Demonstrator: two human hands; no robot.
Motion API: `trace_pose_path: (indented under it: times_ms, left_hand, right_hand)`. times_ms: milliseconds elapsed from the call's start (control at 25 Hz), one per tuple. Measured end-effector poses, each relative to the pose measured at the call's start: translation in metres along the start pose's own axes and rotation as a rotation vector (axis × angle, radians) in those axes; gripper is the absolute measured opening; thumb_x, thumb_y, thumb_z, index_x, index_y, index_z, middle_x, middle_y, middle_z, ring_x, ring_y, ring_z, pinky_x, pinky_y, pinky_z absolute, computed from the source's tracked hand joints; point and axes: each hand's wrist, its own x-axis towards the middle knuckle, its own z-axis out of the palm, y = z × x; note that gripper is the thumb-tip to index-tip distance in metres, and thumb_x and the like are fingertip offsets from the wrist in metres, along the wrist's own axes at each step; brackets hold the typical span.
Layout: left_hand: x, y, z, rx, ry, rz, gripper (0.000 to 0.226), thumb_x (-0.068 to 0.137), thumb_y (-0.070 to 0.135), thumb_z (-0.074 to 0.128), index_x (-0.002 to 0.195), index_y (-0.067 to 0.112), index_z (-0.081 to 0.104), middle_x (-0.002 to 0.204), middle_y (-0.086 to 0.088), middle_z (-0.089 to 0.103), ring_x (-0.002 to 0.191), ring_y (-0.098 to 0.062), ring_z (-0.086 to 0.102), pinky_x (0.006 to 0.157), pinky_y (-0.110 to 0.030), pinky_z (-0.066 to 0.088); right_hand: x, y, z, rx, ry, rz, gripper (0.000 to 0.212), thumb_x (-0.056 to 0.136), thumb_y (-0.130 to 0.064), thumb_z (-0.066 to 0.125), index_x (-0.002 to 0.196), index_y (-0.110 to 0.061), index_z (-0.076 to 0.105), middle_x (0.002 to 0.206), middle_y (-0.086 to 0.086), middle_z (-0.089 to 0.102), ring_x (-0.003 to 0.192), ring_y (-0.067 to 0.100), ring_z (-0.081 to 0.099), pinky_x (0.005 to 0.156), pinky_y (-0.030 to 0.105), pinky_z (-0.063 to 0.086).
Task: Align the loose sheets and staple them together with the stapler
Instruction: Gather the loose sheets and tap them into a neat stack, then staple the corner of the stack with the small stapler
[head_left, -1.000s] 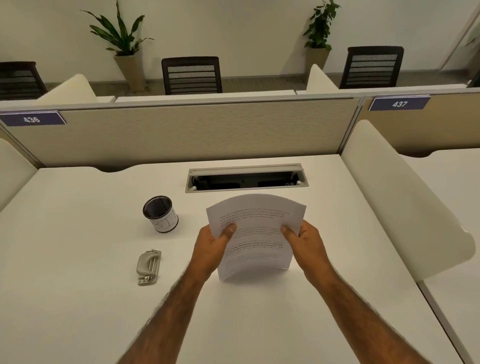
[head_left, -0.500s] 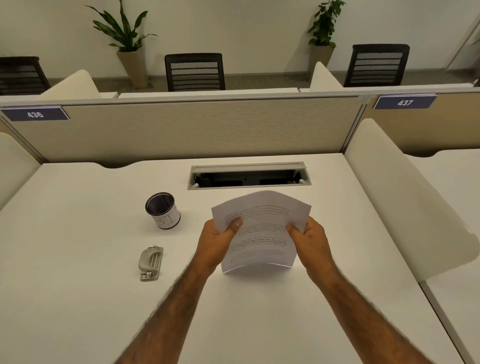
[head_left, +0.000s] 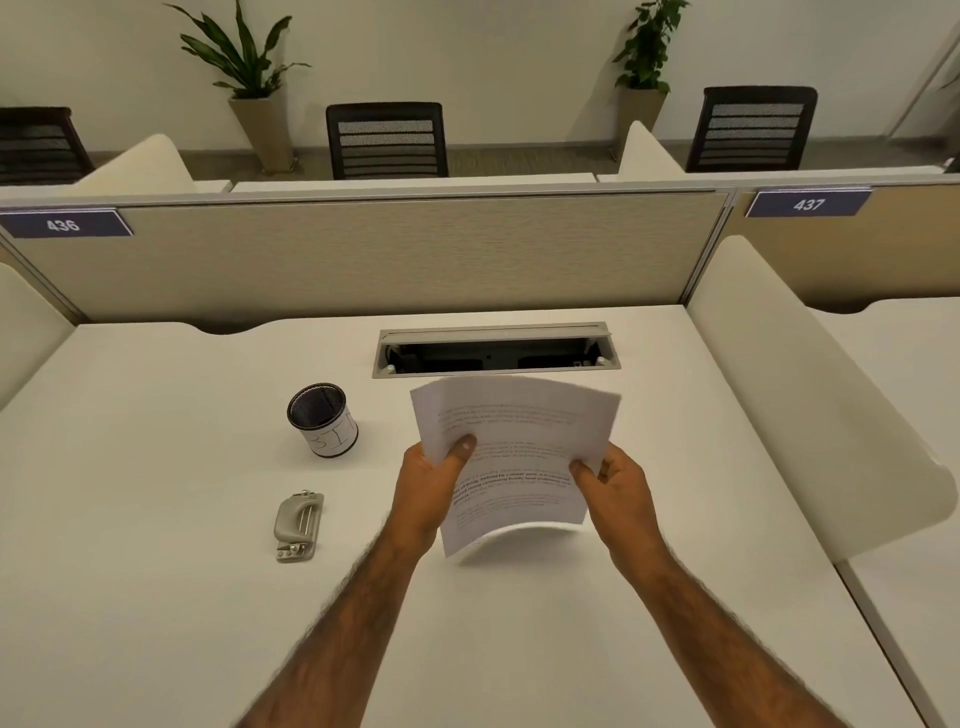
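Both hands hold a small stack of printed sheets (head_left: 511, 452) up above the white desk (head_left: 156, 597), a little to the right of its middle. The left hand (head_left: 431, 488) grips the stack's left edge, its fingers closed around the paper with the thumb pressed flat on the printed face. The right hand (head_left: 613, 486) grips the right edge in the same way, thumb on top and the other fingers curled behind. The sheets bow outward between the two grips, so the bottom edge curves up clear of the desk and casts a soft shadow beneath it. Along the top and right edges the sheets do not line up exactly; thin offset margins show there. The stapler (head_left: 297, 525), a grey metal one, lies flat on the desk to the left of the left forearm, well apart from the paper and untouched. Beyond it stands a black mesh pen cup (head_left: 322, 418) with a white label wrapped around its lower part. Just behind the sheets, an open cable tray (head_left: 493, 353) is set into the desk near the beige partition (head_left: 389, 254).
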Motion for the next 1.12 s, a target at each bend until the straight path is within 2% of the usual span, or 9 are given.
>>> trace_pose_path:
  times_ms: [160, 400, 480, 600, 680, 760, 840, 960, 1120]
  left_hand:
    - [0.008, 0.013, -0.017, -0.141, 0.019, -0.051, 0.016, 0.097, 0.019, 0.068, 0.112, 0.017, 0.072, 0.106, -0.006, 0.080, 0.097, -0.028, 0.077, 0.082, -0.047, 0.063]
    - [0.013, 0.009, -0.052, -0.105, -0.004, -0.103, 0.019, 0.097, 0.019, 0.069, 0.115, 0.023, 0.070, 0.111, -0.003, 0.079, 0.102, -0.025, 0.075, 0.090, -0.046, 0.059]
    - [0.011, 0.006, -0.063, -0.062, -0.048, -0.134, 0.018, 0.098, 0.022, 0.068, 0.115, 0.023, 0.070, 0.112, -0.003, 0.079, 0.101, -0.024, 0.076, 0.091, -0.045, 0.060]
    - [0.012, -0.003, -0.084, 0.078, -0.105, -0.148, 0.023, 0.102, 0.038, 0.059, 0.115, 0.022, 0.071, 0.108, -0.001, 0.079, 0.095, -0.020, 0.077, 0.085, -0.039, 0.062]
    - [0.017, -0.017, -0.115, 0.168, 0.037, -0.108, 0.027, 0.104, 0.038, 0.055, 0.103, 0.017, 0.071, 0.098, -0.001, 0.078, 0.088, -0.022, 0.074, 0.077, -0.034, 0.059]
    - [0.026, -0.036, -0.160, 0.439, 0.276, -0.069, 0.016, 0.101, 0.030, 0.059, 0.095, 0.019, 0.069, 0.096, -0.004, 0.073, 0.088, -0.028, 0.069, 0.076, -0.032, 0.049]
    - [0.030, -0.056, -0.203, 0.709, 0.393, -0.131, 0.018, 0.097, 0.029, 0.063, 0.108, 0.017, 0.070, 0.112, -0.010, 0.070, 0.104, -0.030, 0.067, 0.084, -0.033, 0.046]
    - [0.033, -0.077, -0.229, 0.754, 0.390, -0.297, 0.039, 0.095, 0.030, 0.066, 0.127, 0.008, 0.064, 0.125, -0.015, 0.066, 0.111, -0.031, 0.063, 0.089, -0.034, 0.046]
    - [0.038, -0.086, -0.226, 0.673, 0.378, -0.331, 0.026, 0.092, 0.026, 0.070, 0.107, 0.006, 0.071, 0.107, -0.013, 0.072, 0.086, -0.026, 0.061, 0.075, -0.031, 0.047]
  right_hand:
    - [0.005, 0.008, -0.005, -0.047, -0.005, 0.033, 0.008, 0.098, -0.018, 0.062, 0.097, -0.018, 0.069, 0.093, -0.003, 0.078, 0.085, 0.020, 0.075, 0.074, 0.038, 0.061]
    - [0.005, 0.003, 0.011, -0.054, -0.050, 0.060, 0.008, 0.097, -0.019, 0.062, 0.099, -0.019, 0.070, 0.091, -0.005, 0.079, 0.077, 0.016, 0.075, 0.066, 0.028, 0.055]
    - [0.005, 0.004, 0.021, -0.035, -0.088, 0.099, 0.007, 0.096, -0.017, 0.064, 0.100, -0.016, 0.070, 0.093, -0.001, 0.079, 0.081, 0.020, 0.076, 0.071, 0.034, 0.059]
    - [0.002, 0.006, 0.035, -0.004, -0.083, 0.135, 0.007, 0.096, -0.015, 0.065, 0.096, -0.011, 0.071, 0.091, 0.005, 0.079, 0.080, 0.026, 0.076, 0.073, 0.041, 0.061]
    - [-0.002, 0.008, 0.040, 0.046, -0.055, 0.151, 0.008, 0.095, -0.015, 0.066, 0.096, -0.010, 0.071, 0.090, 0.009, 0.079, 0.078, 0.030, 0.075, 0.073, 0.044, 0.061]
    - [-0.006, 0.012, 0.041, 0.092, -0.031, 0.176, 0.008, 0.094, -0.015, 0.067, 0.096, -0.008, 0.071, 0.093, 0.012, 0.078, 0.080, 0.033, 0.075, 0.076, 0.046, 0.061]
    - [-0.009, 0.018, 0.039, 0.115, 0.013, 0.198, 0.007, 0.093, -0.012, 0.067, 0.095, -0.008, 0.071, 0.095, 0.014, 0.078, 0.082, 0.034, 0.073, 0.080, 0.049, 0.060]
    - [-0.015, 0.026, 0.034, 0.155, 0.070, 0.227, 0.006, 0.092, -0.009, 0.066, 0.094, -0.005, 0.071, 0.097, 0.018, 0.077, 0.080, 0.031, 0.071, 0.082, 0.049, 0.058]
    - [-0.021, 0.034, 0.024, 0.166, 0.105, 0.248, 0.008, 0.092, -0.006, 0.065, 0.097, -0.002, 0.070, 0.098, 0.019, 0.076, 0.078, 0.031, 0.070, 0.083, 0.050, 0.057]
